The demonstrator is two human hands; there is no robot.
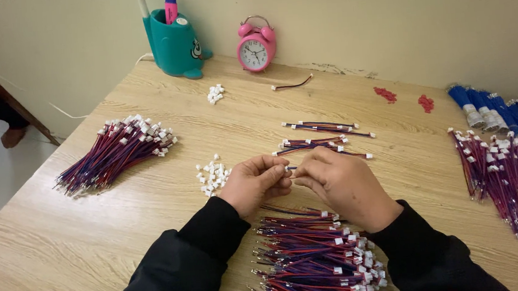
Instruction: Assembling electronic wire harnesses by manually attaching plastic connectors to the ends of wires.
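Your left hand & right hand met at centre of the surface, fingers pinched shut on one short red-blue wire lead. Only its tip showed btwn the two thumbs; couldn't tell if a white connector was on it yet.

At 9 o'clock from your hands, just beside the left one, lay a small heap of loose white connector housings. At 12 o'clock, a few finished-looking leads lay in short rows, white plugs on the ends. At 6 o'clock, touching your sleeves, sat a big pile of leads, many w/ white plugs on.

Further out: a large bundle of leads at 10 o'clock, another spread of leads at 3 o'clock w/ blue-wrapped rolls behind it. A second small cluster of white housings at 11 o'clock, one stray lead nearby, two dabs of red bits at 1 o'clock. A pink alarm clock & teal pen holder stood vs the wall.

Judging by the piles: a lot looked done, but loose housings remained, so the job looked partway through.
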